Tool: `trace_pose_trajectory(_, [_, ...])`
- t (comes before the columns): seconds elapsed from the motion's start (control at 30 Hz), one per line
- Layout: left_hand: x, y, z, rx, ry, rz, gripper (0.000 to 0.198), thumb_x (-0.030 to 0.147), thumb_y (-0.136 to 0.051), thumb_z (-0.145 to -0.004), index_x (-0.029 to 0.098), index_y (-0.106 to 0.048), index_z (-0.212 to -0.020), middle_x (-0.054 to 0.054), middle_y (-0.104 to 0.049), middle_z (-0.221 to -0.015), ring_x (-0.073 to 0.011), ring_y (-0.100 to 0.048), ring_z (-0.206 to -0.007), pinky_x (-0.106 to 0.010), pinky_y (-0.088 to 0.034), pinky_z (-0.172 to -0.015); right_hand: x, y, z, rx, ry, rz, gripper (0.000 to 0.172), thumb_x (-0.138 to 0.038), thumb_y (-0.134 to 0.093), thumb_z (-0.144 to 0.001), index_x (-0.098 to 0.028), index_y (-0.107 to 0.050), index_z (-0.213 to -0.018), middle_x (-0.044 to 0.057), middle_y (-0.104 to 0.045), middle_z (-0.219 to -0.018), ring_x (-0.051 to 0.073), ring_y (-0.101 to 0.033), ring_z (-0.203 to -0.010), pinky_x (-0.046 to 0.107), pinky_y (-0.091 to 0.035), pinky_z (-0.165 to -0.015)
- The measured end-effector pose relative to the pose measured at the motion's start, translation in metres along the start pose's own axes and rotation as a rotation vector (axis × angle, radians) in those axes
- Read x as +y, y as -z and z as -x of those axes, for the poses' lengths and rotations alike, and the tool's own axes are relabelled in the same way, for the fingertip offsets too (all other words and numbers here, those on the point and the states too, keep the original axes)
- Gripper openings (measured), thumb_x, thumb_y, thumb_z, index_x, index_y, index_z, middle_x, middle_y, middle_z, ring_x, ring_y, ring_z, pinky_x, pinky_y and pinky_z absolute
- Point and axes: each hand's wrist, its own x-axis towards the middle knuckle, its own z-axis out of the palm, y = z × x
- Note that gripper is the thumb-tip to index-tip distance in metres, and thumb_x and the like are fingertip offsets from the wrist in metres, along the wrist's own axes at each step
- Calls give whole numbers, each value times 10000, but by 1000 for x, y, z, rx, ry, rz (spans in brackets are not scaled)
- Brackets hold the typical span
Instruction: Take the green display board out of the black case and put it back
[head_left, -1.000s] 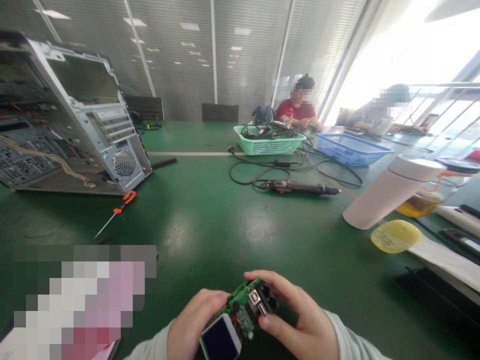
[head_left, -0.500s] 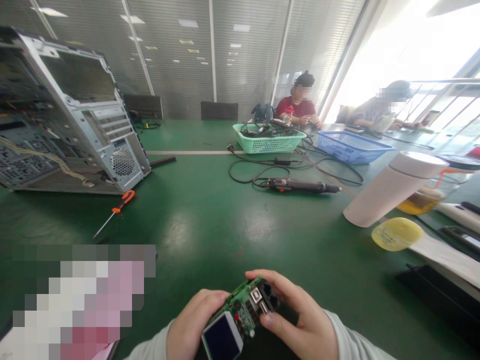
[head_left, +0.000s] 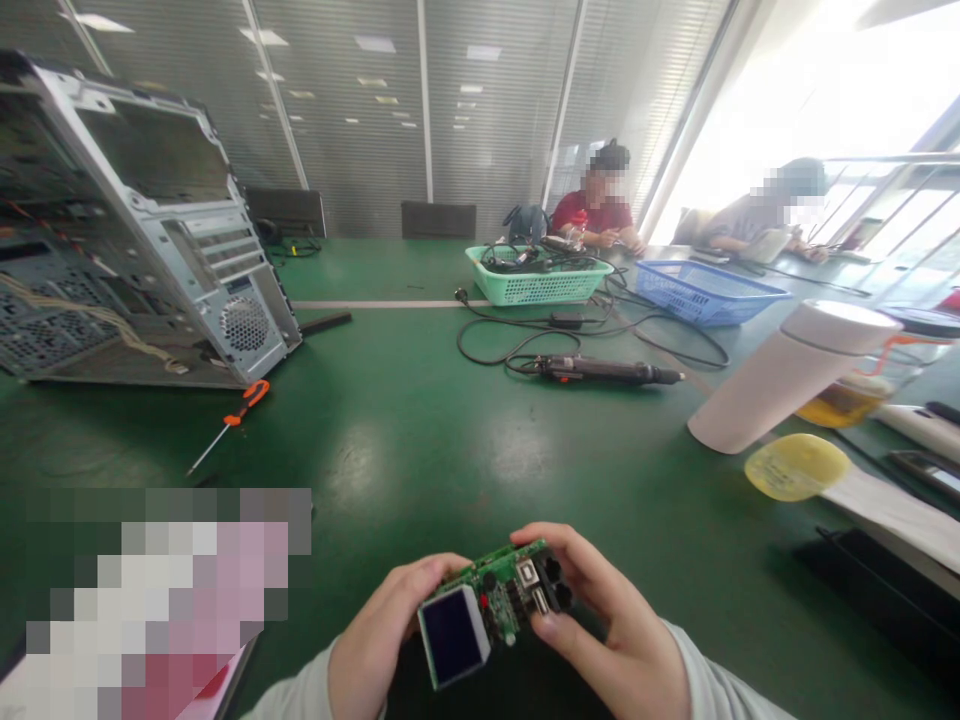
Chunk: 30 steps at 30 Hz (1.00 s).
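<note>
Green circuit board (head_left: pixel 499 590) gripped firmly between my two hands at the near side of a green-topped work table (head_left: pixel 420 470), its small dark LCD screen (head_left: pixel 453 636) angled toward me. My left hand (head_left: pixel 382 625) clamps the board's screen end from the side, while my right hand (head_left: pixel 600 620) wraps around the far end, next to black connector sockets (head_left: pixel 551 582) and a metal port (head_left: pixel 527 573). Well ahead on the table, a stripped computer case (head_left: pixel 127 230) stands open at left, with an orange-handled screwdriver (head_left: pixel 240 410) lying just beside it. Cables trail around an electric screwdriver (head_left: pixel 607 371) at centre, near a green plastic basket (head_left: pixel 536 285) full of wires and an empty-looking blue one (head_left: pixel 705 295). A white flask (head_left: pixel 787 380) lies tilted at right, by a glass jar of amber liquid (head_left: pixel 844 405) and a yellow disc (head_left: pixel 795 467). Two co-workers (head_left: pixel 600 215) sit at the far end. A pixelated patch (head_left: pixel 161 590) hides the lower left.
</note>
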Motion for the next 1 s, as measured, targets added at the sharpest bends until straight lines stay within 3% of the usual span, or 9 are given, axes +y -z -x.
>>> trace_pose_trajectory(0.1, [-3,2,-11,-90,90,232,414,565,-615,-787,200,-762,-912,-8,-757,-724,-167,-651,-607,-239,-492,-550,0,0,-2,40,23,-41,323,-259,-617,-902,-347,-539,-1202,-33,-653,-1034,120,-620,-921,167,-488,-820])
trace_pose_trajectory(0.2, [-10,5,-17,-141,118,250,566,662,-645,-696,163,-731,-947,-17,-743,-620,-157,-638,-486,-210,-427,-427,-1,2,-1,68,5,-82,291,-324,-622,-914,-330,-545,-1194,-17,-653,-1030,127,-631,-919,183,-507,-830])
trace_pose_trajectory(0.33, [-12,6,-18,-165,110,237,600,671,-611,-727,126,-697,-964,-13,-713,-518,-159,-655,-473,-215,-423,-446,2,2,0,102,-65,-80,335,-418,-625,-902,-268,-541,-1189,33,-648,-1008,165,-639,-872,271,-528,-852])
trace_pose_trajectory(0.53, [-9,5,-16,-166,107,238,782,756,-577,-694,144,-577,-1181,-18,-733,-528,-175,-678,-458,-227,-434,-447,0,1,0,102,-76,-71,380,-460,-599,-910,-257,-493,-1214,48,-616,-997,174,-630,-824,307,-538,-828])
trace_pose_trajectory(0.67, [-8,-3,-11,-10,43,197,712,726,-551,-746,151,-593,-1163,-8,-720,-531,-150,-647,-430,-220,-437,-439,-7,2,-2,31,-78,-44,321,-367,-576,-939,-286,-473,-1232,43,-617,-1061,177,-622,-928,278,-531,-813])
trace_pose_trajectory(0.77, [-1,-10,-6,103,0,105,653,676,-672,-680,164,-661,-1086,-24,-743,-703,-149,-650,-518,-231,-473,-470,-8,3,0,-19,-97,-49,368,-234,-502,-964,-338,-437,-1311,13,-617,-1056,147,-614,-918,264,-511,-847])
trace_pose_trajectory(0.9, [14,-18,-1,40,-19,7,616,640,-748,-624,164,-685,-1009,-23,-718,-784,-157,-638,-654,-241,-489,-560,-9,2,4,-53,-151,-121,583,-155,-538,-907,-380,-358,-1414,6,-553,-1219,130,-595,-965,248,-487,-880])
trace_pose_trajectory(1.0, [20,-21,2,26,-31,1,599,618,-764,-624,176,-654,-1013,-19,-694,-836,-153,-632,-678,-267,-503,-621,-13,1,6,-70,-153,-192,640,-262,-612,-888,-360,-316,-1448,34,-464,-1358,157,-589,-1008,266,-492,-877])
